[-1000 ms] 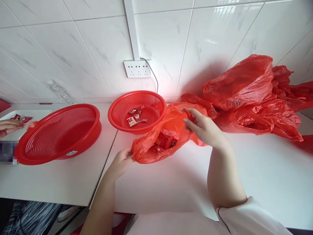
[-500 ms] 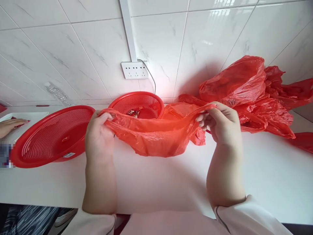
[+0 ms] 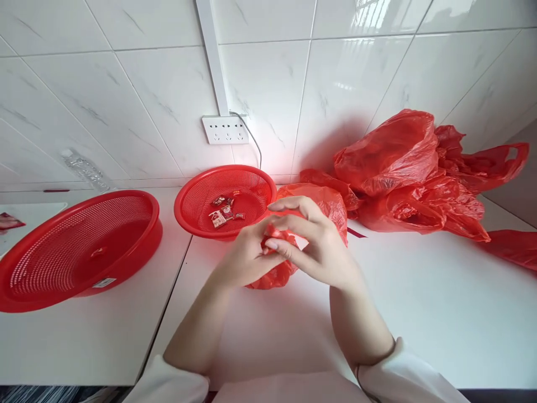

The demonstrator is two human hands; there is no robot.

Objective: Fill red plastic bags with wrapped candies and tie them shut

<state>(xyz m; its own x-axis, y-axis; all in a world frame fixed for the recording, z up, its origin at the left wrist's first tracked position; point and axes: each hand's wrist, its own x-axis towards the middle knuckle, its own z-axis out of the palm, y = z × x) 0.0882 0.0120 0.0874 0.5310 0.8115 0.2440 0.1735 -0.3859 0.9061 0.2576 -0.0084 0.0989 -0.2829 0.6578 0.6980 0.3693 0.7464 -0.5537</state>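
My left hand point(image 3: 247, 254) is closed round the gathered top of a red plastic bag point(image 3: 274, 275), above the white table. Against it, my right hand point(image 3: 312, 240) pinches the same bunched plastic between thumb and fingers. The lower part of the bag hangs crumpled beneath both hands. Just behind my hands sits another red bag point(image 3: 331, 201). To the left, a round red basket point(image 3: 188, 215) holds several small wrapped packets point(image 3: 226, 212).
A larger red basket point(image 3: 126, 246) stands tilted at the left, beside a white tray point(image 3: 46, 210) with a red packet. A clear bottle point(image 3: 86, 170) lies by the wall. Red bags point(image 3: 390, 151) are heaped at the right. A socket panel point(image 3: 225, 130) is on the wall.
My hands have come together from wide apart, and the stretched bag mouth is now bunched between them. The other person's hand at the left is gone from view.
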